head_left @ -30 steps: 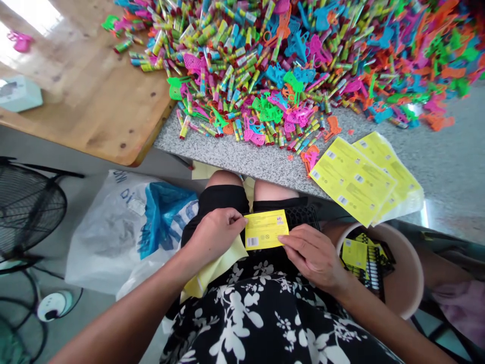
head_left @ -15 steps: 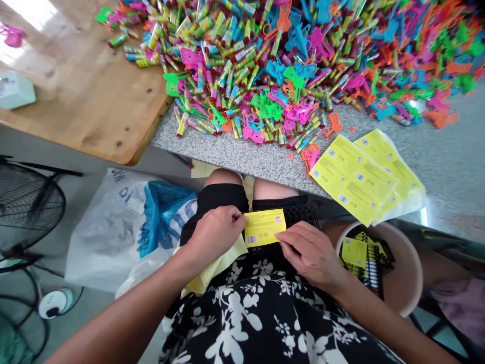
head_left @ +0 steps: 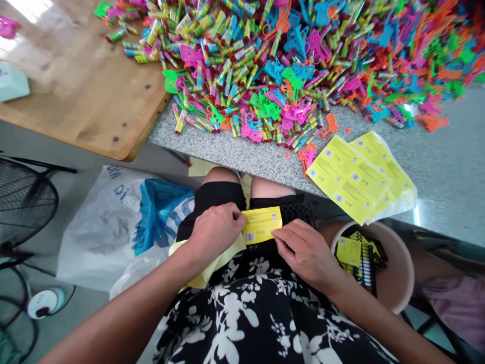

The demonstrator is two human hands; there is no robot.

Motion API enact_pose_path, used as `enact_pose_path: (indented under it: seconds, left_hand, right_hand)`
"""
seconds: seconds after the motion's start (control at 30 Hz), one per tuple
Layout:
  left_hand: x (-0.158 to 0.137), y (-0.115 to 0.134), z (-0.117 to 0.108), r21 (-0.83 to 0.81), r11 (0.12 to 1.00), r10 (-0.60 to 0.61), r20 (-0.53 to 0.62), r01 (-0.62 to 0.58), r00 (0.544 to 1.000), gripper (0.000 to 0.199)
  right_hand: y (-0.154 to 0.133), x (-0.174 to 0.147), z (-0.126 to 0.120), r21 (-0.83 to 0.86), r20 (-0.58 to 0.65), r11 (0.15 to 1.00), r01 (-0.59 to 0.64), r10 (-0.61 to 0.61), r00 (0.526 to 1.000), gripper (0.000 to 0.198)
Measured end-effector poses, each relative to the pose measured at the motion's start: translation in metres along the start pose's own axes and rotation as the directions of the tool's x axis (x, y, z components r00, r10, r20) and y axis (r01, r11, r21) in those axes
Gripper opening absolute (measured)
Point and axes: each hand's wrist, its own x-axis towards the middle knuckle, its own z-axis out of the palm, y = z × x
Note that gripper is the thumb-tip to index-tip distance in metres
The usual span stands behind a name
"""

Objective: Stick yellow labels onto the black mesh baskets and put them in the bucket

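Note:
A small yellow label with a barcode and fine print is stretched above my lap. My left hand pinches its left end between thumb and finger. At its lower right corner, the fingertips of my right hand are closed on it. A pale yellow sheet hangs below my left hand and wrist, and whether that hand grips it too is hidden. Just behind the label, a black lattice-patterned object lies at my knees, mostly covered.
Colourful plastic toy pieces and small tubes heap on the granite table. Yellow label sheets lie at its front edge. A bin with black and yellow items stands at right. Plastic bags and a fan are at left.
The label's right end has bent slightly and tilts upward a little. Both hands keep their pinch on it. The whole view has shifted slightly.

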Motion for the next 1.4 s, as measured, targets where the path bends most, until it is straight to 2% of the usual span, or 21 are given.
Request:
enact_pose_path:
  seconds: [0.2, 0.27, 0.4, 0.53, 0.63, 0.7, 0.8, 0.9, 1.0, 1.17, 1.3, 1.4]
  left_hand:
    - [-0.003, -0.001, 0.004, 0.043, 0.999, 0.016, -0.044, -0.014, 0.999, 0.026]
    - [-0.004, -0.001, 0.002, 0.032, 0.999, 0.015, -0.034, -0.014, 0.999, 0.024]
    - [-0.006, -0.003, 0.001, 0.008, 0.999, 0.044, -0.027, -0.044, 0.999, 0.02]
    - [-0.012, -0.011, 0.008, 0.036, 0.991, 0.129, -0.085, -0.127, 0.988, 0.021]
    - [-0.022, -0.016, 0.015, 0.088, 0.971, 0.233, -0.129, -0.223, 0.964, 0.039]
    - [-0.029, -0.017, 0.019, 0.174, 0.939, 0.32, -0.115, -0.298, 0.94, 0.049]
    - [-0.038, -0.017, 0.022, 0.298, 0.893, 0.369, -0.056, -0.337, 0.928, 0.056]
    - [-0.042, -0.013, 0.022, 0.355, 0.883, 0.343, -0.042, -0.307, 0.938, 0.069]
    - [-0.044, -0.011, 0.021, 0.385, 0.878, 0.318, -0.02, -0.287, 0.948, 0.079]
    - [-0.046, -0.011, 0.016, 0.435, 0.85, 0.32, 0.021, -0.297, 0.947, 0.095]
    - [-0.041, -0.018, 0.009, 0.408, 0.846, 0.36, 0.035, -0.342, 0.932, 0.094]
    - [-0.034, -0.024, 0.003, 0.361, 0.854, 0.391, 0.031, -0.375, 0.92, 0.091]
  right_hand:
    - [-0.012, 0.0, -0.008, -0.16, 0.21, 0.986, -0.036, 0.07, 0.975, 0.016]
    - [-0.016, -0.001, -0.01, -0.233, 0.236, 0.971, -0.046, 0.102, 0.966, 0.012]
    - [-0.023, -0.006, -0.017, -0.325, 0.198, 0.943, -0.074, 0.144, 0.969, 0.008]
    - [-0.028, -0.007, -0.025, -0.322, 0.17, 0.941, -0.105, 0.166, 0.971, 0.011]
    - [-0.03, 0.0, -0.023, -0.299, 0.094, 0.947, -0.113, 0.147, 0.985, 0.016]
    - [-0.03, 0.006, -0.014, -0.313, 0.063, 0.948, -0.06, 0.084, 0.995, 0.032]
    - [-0.027, 0.009, 0.006, -0.347, 0.113, 0.938, 0.019, 0.022, 0.993, 0.065]
    - [-0.021, 0.001, 0.021, -0.377, 0.149, 0.926, -0.005, 0.066, 0.987, 0.084]
    - [-0.012, -0.012, 0.021, -0.434, 0.143, 0.899, -0.057, 0.132, 0.981, 0.092]
    - [-0.003, -0.028, 0.002, -0.509, 0.147, 0.851, -0.127, 0.231, 0.962, 0.092]
    - [-0.001, -0.022, -0.013, -0.487, 0.191, 0.867, -0.11, 0.228, 0.955, 0.083]
    - [0.001, -0.012, -0.022, -0.467, 0.139, 0.863, -0.195, 0.289, 0.947, 0.074]
